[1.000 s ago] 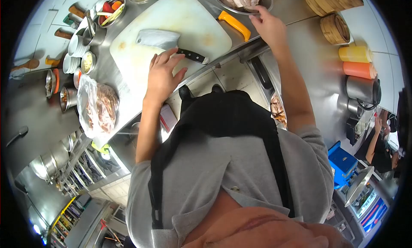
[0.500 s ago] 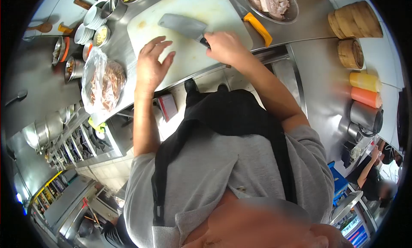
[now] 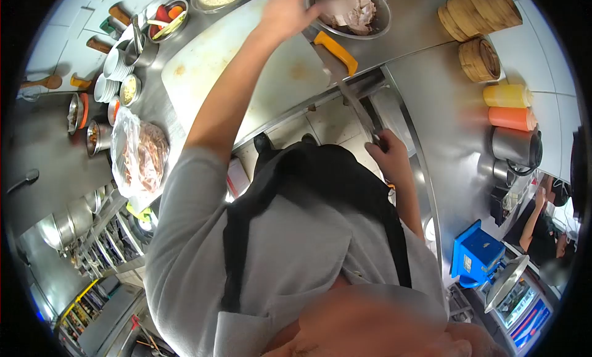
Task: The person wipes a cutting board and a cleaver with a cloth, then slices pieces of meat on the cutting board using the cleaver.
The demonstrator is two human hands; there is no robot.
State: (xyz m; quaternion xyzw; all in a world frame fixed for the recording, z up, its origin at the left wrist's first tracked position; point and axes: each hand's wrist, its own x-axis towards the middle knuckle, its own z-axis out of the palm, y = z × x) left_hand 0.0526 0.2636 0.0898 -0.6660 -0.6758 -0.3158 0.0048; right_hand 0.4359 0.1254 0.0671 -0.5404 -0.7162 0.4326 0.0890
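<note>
My left hand [image 3: 288, 12] reaches over the far edge of the white cutting board [image 3: 209, 61], beside a metal bowl [image 3: 385, 27] of pale meat pieces [image 3: 357, 17]. Its thumb and fingers are apart with nothing between them; some fingertips meet the top of the frame. My right hand [image 3: 390, 154] is closed around the handle of a cleaver [image 3: 354, 104]. The blade is seen nearly edge-on, over the counter's front edge and apart from the board. A yellow-orange handle [image 3: 336, 51] lies at the board's right corner, near the bowl.
A plastic bag of meat [image 3: 142, 156] lies left of the board. Behind it stand stacked white dishes [image 3: 116, 66] and a bowl of vegetables [image 3: 168, 20]. Bamboo steamers [image 3: 481, 14] and squeeze bottles [image 3: 509, 96] line the right side. Another person [image 3: 533, 224] is at far right.
My left hand has moved from above the board forward to the meat bowl. My right hand has drawn the cleaver off the board, back and to the right.
</note>
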